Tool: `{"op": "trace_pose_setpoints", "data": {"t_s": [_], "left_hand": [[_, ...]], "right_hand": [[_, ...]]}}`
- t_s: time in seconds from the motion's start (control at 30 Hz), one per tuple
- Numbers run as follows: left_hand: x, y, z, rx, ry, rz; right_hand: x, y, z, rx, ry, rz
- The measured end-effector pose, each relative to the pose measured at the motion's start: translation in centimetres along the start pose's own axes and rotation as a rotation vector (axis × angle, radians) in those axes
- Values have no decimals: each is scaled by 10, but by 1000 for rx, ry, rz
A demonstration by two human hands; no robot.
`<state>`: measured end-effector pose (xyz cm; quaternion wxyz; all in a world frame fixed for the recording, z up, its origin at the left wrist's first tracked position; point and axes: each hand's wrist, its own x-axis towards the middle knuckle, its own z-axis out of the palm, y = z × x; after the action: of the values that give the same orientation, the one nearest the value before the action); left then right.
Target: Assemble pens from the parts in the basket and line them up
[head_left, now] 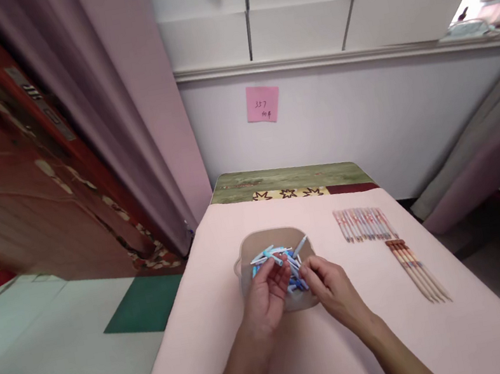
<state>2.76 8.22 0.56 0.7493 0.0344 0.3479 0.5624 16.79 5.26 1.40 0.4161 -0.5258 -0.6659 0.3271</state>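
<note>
A translucent plastic tub (247, 252) stands on the pink-covered table, with many blue, light blue and white pens (299, 285) lying loose inside. Over its near left side is my left hand (269, 296), palm turned up and fingers curled, with a light blue pen (272, 256) at its fingertips. My right hand (329, 286) is at the tub's right edge, thumb and fingers pinched together; what they grip, if anything, is hard to make out among the pens. A grey-blue pen (300, 245) slants up near the tub's far right rim.
To the right, a row of patterned pens (363, 223) lies side by side. Several wooden-coloured pens with brown tops (417, 273) lie nearer me. A pink note (263, 104) is stuck on the wall behind the table (206, 323). A red-brown door (33, 167) stands at left.
</note>
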Motion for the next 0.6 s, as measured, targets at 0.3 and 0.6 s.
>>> {"op": "trace_pose_setpoints", "data": {"t_s": [0.3, 0.6], "left_hand": [[-26, -3, -7, 112, -98, 128], [-33, -9, -5, 140, -109, 121]], "right_hand": [[-8, -13, 7, 47, -160, -24], [-7, -4, 11, 121, -109, 83]]}}
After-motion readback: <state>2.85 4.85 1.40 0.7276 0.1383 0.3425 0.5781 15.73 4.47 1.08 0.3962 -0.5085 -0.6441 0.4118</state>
